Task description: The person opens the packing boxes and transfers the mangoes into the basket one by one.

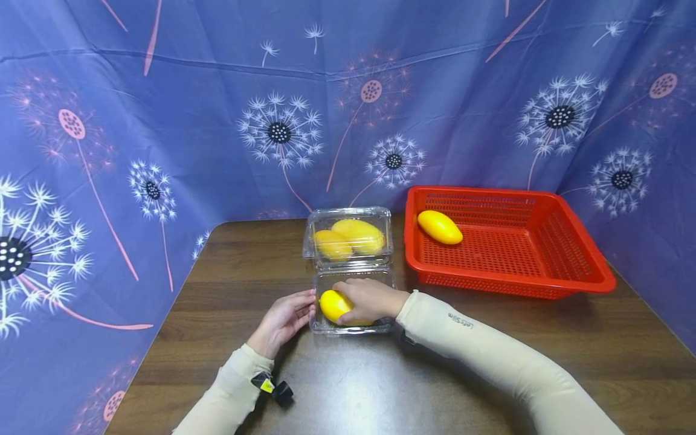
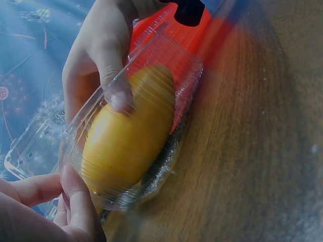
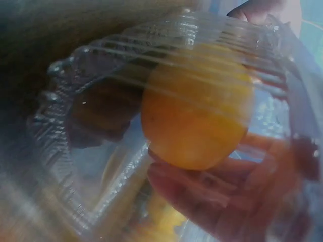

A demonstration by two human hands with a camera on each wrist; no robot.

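Note:
A hinged clear plastic clamshell container (image 1: 321, 326) lies unfolded on the table. My right hand (image 1: 372, 299) reaches over its near half and grips a yellow mango (image 1: 333, 306) there, with the thumb on the near side. In the right wrist view the mango (image 3: 197, 111) shows through the ribbed plastic, the fingers beside it. At the container's left edge, my left hand (image 1: 284, 320) pinches the rim between thumb and finger, as the left wrist view shows of that hand (image 2: 75, 206). The far half holds two more mangoes (image 1: 359, 235), seen through the plastic.
A red perforated basket (image 1: 505, 281) stands at the back right with one yellow mango (image 1: 440, 227) at its left end. The wooden table (image 1: 228, 272) runs back to a blue dandelion-print cloth (image 1: 206, 121) hanging behind and at the sides.

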